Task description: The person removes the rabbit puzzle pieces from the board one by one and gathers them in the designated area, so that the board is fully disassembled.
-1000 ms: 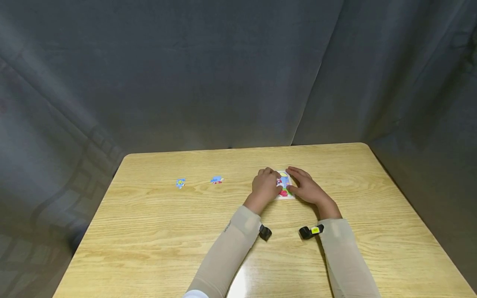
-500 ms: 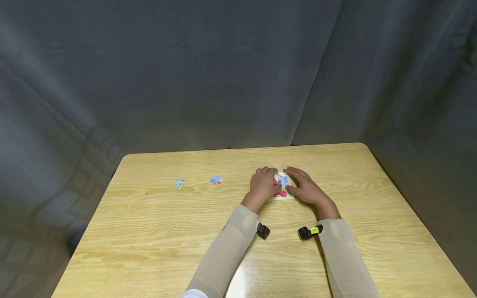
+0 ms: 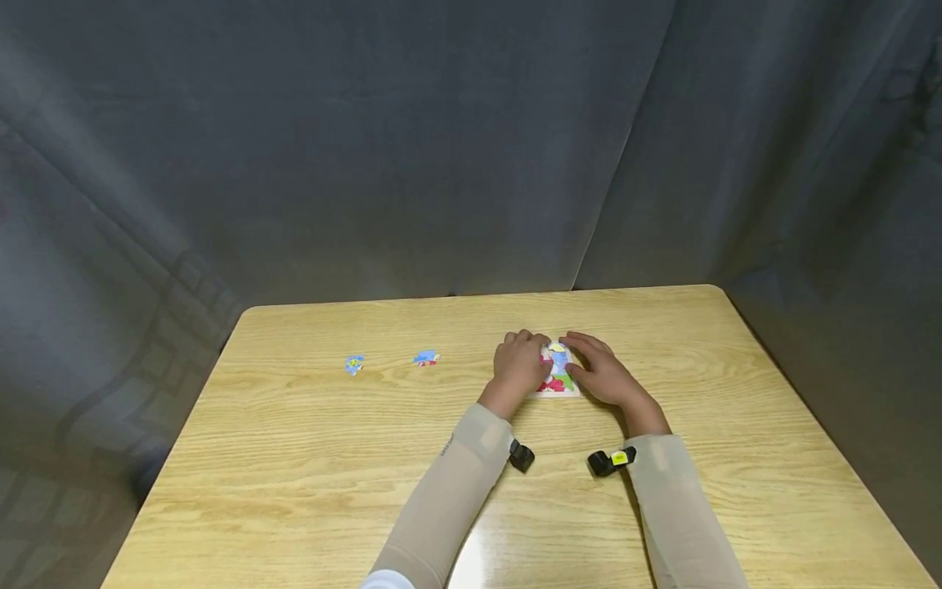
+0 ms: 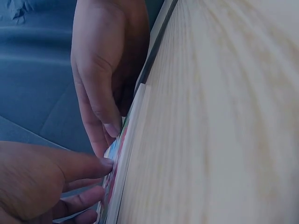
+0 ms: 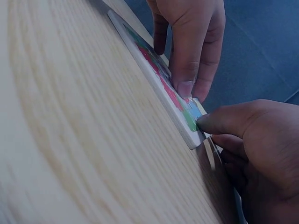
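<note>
A small jigsaw puzzle in a white-edged tray (image 3: 557,393) lies flat on the table, showing pink, blue and green picture parts. The left hand (image 3: 519,361) covers its left part. That hand's thumb (image 5: 186,86) presses on the picture, and its other fingertips reach down to the puzzle. At the right side, the right hand (image 3: 605,373) holds the tray's edge: its thumb (image 5: 210,123) rests on the near right corner, with fingers bent along the side. Whether a loose piece is under the left fingers is hidden.
Two loose jigsaw pieces lie left of the hands: a blue piece with a yellow mark (image 3: 354,365) and a blue piece with pink and white (image 3: 426,358). The wooden table (image 3: 331,466) ends before a dark grey curtain (image 3: 412,164).
The left hand has shifted slightly left, uncovering a little more of the pink picture. The right hand has barely moved, and the two loose pieces lie as before.
</note>
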Tool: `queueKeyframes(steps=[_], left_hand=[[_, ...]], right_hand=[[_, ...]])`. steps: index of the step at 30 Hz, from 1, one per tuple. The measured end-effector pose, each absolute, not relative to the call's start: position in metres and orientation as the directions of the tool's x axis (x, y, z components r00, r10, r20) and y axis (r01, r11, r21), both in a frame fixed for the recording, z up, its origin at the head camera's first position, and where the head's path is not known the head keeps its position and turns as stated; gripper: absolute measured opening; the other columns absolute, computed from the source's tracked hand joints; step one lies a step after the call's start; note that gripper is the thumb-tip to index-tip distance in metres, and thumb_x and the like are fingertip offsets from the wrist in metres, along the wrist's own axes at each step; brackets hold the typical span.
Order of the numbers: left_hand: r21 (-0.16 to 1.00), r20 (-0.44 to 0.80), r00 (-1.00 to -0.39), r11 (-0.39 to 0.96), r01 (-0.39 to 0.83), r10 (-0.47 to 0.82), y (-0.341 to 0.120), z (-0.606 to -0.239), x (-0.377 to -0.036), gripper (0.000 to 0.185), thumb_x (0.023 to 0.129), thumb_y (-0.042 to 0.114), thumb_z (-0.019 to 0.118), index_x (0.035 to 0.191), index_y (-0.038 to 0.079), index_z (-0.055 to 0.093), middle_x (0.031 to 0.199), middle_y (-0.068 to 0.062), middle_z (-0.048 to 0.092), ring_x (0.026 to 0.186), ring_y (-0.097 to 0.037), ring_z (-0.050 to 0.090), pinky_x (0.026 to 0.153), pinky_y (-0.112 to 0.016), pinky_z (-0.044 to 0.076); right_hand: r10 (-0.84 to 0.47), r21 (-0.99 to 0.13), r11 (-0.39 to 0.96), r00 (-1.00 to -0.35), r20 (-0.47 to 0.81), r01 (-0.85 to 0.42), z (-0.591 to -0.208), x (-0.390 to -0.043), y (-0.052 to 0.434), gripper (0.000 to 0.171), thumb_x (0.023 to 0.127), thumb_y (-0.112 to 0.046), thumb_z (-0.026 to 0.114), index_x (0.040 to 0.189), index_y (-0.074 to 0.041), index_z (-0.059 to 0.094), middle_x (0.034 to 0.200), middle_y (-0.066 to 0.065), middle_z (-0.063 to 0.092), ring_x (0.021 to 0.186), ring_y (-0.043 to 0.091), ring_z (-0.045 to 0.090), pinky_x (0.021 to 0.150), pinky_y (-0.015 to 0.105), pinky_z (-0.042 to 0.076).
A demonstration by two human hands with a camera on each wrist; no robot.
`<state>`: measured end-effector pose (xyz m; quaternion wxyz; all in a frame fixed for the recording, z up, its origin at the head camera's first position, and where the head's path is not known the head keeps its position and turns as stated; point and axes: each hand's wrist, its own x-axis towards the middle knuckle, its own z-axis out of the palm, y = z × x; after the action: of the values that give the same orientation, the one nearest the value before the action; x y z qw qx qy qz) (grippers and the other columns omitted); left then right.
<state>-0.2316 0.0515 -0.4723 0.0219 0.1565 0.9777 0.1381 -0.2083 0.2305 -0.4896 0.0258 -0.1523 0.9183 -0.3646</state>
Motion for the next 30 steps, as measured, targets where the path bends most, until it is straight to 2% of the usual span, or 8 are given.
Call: queueKeyframes(steps=[19,30], left_hand=[[0.287,0.050,-0.940,0.897,0.336,0.337,0.051,-0.472,-0.231,0.040,0.092,0.035,0.068,0.129,0.025,0.062,0.121,0.003,0.063,0.112,-0.020,0.055,0.085,-0.033,0.049],[0.221,0.011,-0.943,0.919,0.327,0.333,0.056,-0.464,-0.233,0.036,0.091,0.036,0.068,0.125,0.024,0.063,0.116,0.006,0.064,0.107,-0.018,0.057,0.079,-0.034,0.051]], right_hand=[[-0.266,-0.669,0.702,-0.961,0.073,-0.244,-0.488,-0.208,0.228,0.050,0.096,-0.011,0.058,0.144,-0.002,0.045,0.151,0.018,0.034,0.141,0.040,0.022,0.112,0.060,0.019],[-0.260,-0.678,0.699,-0.964,0.054,-0.227,-0.489,-0.208,0.228,0.051,0.097,-0.011,0.058,0.145,-0.002,0.044,0.153,0.018,0.032,0.142,0.040,0.020,0.112,0.060,0.019]])
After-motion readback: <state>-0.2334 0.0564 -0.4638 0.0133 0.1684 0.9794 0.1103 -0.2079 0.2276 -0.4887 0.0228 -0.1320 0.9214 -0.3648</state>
